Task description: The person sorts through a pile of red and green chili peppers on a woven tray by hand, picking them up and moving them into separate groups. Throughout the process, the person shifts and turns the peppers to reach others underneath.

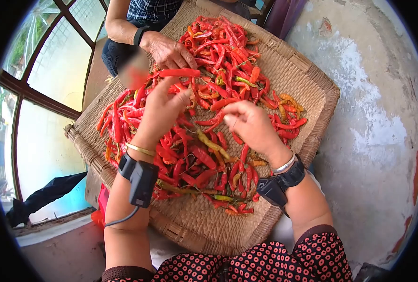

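Observation:
Red peppers point(202, 157), with some yellow and green ones among them, lie heaped on a woven tray point(204, 228). Over the left part of the heap, my left hand point(162, 110) has a long red pepper point(180, 73) at its fingertips. To the right, my right hand point(251, 124) is above the pile, thumb and forefinger drawn near each other beside a red pepper; whatever lies between them is too small to make out. Both wrists carry a bracelet and a strapped black device.
Another person's hand point(173, 54) with a dark wristband rests at the heap's upper left edge. A framed window point(54, 61) stands on the left, and a worn, patchy wall point(359, 103) on the right. Something red point(101, 211) shows beside the tray's lower left side.

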A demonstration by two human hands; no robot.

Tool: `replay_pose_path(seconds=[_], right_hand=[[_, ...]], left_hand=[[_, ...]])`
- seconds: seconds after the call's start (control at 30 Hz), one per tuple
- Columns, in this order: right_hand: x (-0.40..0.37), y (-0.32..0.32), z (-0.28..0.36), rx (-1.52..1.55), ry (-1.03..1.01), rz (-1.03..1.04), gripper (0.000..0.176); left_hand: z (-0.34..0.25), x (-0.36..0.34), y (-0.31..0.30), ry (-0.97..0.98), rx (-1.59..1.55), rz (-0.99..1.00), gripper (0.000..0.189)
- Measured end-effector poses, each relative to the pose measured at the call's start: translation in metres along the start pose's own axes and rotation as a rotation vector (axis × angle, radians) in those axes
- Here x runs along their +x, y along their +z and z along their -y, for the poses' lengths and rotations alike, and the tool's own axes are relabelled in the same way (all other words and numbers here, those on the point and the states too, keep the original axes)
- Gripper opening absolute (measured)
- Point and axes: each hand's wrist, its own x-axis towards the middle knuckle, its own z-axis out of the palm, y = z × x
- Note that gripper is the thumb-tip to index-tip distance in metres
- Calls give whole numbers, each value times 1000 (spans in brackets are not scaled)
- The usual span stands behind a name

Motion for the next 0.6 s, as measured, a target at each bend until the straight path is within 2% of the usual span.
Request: replay_pose_path(seconds=[0.07,0.1,0.13,0.2,0.27,0.33,0.37,0.4,0.43,0.6], right_hand=[[-3,2,-1,-273,-138,306,24],[-7,4,2,-417,-258,364,21],[-10,7,2,-416,-261,365,21],[-14,10,3,-708,-146,526,25],[-15,8,2,-773,-145,501,26],[-14,2,-1,-756,-167,572,25],[-14,2,2,-757,-174,567,25],[-16,3,9,-851,-91,612,24],[-18,4,12,-942,-6,656,23],[-16,6,14,-973,-91,659,21]], left_hand=[[8,-8,-1,196,639,187,15],[9,-13,4,291,730,314,18],[15,-17,7,390,782,423,21],[25,-28,17,402,971,560,24],[25,-32,25,346,1000,570,25],[24,-35,33,295,1032,577,26],[22,-37,37,229,1044,530,25],[21,-38,39,161,1055,483,24],[25,-39,40,186,1066,444,21],[36,-34,41,183,1097,400,21]])
